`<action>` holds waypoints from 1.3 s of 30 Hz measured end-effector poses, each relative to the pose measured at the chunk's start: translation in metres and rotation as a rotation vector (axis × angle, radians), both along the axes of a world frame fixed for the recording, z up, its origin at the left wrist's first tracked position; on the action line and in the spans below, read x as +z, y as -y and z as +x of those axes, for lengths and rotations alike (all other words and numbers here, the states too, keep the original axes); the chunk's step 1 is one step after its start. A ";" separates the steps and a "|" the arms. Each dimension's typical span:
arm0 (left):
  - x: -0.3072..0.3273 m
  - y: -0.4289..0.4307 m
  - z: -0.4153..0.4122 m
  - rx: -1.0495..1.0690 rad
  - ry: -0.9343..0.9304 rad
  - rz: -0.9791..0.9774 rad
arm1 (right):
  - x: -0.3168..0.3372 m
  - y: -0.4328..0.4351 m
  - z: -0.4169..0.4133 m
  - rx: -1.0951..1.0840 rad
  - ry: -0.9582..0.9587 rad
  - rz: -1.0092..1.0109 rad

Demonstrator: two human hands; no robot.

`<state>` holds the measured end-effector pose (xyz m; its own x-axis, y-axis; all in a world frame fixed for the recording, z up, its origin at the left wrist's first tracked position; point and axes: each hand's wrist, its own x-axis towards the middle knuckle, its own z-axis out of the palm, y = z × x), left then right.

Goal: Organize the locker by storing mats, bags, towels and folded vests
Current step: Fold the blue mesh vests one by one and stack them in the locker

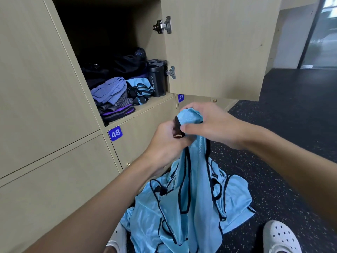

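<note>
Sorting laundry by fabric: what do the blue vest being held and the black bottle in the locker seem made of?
Blue vest: likely thin polyester-type fabric, shiny; it gleams and drapes limply. Black bottle: probably hard plastic, matte; dull moulded body with printed lettering.

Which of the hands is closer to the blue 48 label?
Left. The left hand grips the vest just right of the 48 label; the right hand is farther right.
</note>
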<state>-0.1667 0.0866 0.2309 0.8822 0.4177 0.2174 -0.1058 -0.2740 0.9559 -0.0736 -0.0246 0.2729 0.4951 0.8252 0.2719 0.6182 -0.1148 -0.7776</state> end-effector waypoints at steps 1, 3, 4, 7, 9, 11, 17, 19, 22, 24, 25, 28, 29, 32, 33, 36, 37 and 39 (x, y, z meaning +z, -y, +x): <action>-0.001 -0.002 0.001 0.015 -0.002 0.010 | 0.002 0.002 0.001 -0.001 0.089 -0.050; -0.004 -0.002 0.001 0.024 -0.025 0.039 | 0.005 0.005 0.004 -0.058 0.259 -0.114; -0.005 -0.002 0.000 0.015 -0.047 0.066 | 0.006 0.006 0.005 -0.087 0.289 -0.115; -0.014 -0.006 -0.002 -0.029 -0.113 0.154 | 0.010 0.008 0.009 -0.221 0.265 -0.025; -0.022 -0.014 -0.004 -0.032 -0.148 0.250 | 0.010 0.010 0.012 -0.329 0.206 0.069; -0.031 -0.024 -0.007 0.000 -0.202 0.368 | 0.010 0.013 0.014 -0.416 0.168 0.132; -0.051 -0.052 -0.019 0.085 -0.408 0.577 | 0.012 0.022 0.022 -0.678 0.134 0.303; -0.058 -0.062 -0.023 0.097 -0.474 0.591 | 0.012 0.025 0.027 -0.703 0.112 0.326; -0.056 -0.072 -0.026 0.139 -0.474 0.594 | 0.005 0.026 0.030 -0.652 0.144 0.243; -0.045 -0.073 -0.025 0.160 -0.444 0.589 | 0.001 0.024 0.030 -0.577 0.131 0.216; -0.038 -0.072 -0.024 0.173 -0.422 0.580 | 0.000 0.023 0.029 -0.528 0.096 0.203; -0.014 -0.061 -0.022 0.204 -0.320 0.464 | -0.004 0.019 0.017 -0.284 -0.036 0.102; -0.006 -0.056 -0.021 0.202 -0.272 0.418 | -0.005 0.017 0.010 -0.181 -0.068 0.051; 0.015 -0.039 -0.019 0.168 -0.164 0.309 | -0.017 0.006 -0.010 0.062 -0.105 -0.118; 0.020 -0.034 -0.019 0.157 -0.136 0.285 | -0.022 0.002 -0.015 0.095 -0.107 -0.130; 0.027 -0.027 -0.021 0.153 -0.074 0.234 | -0.031 -0.010 -0.020 0.065 -0.122 -0.065; 0.028 -0.026 -0.021 0.159 -0.068 0.228 | -0.032 -0.012 -0.019 0.039 -0.129 -0.043; 0.028 -0.026 -0.022 0.157 -0.060 0.206 | -0.031 -0.013 -0.018 -0.007 -0.164 -0.001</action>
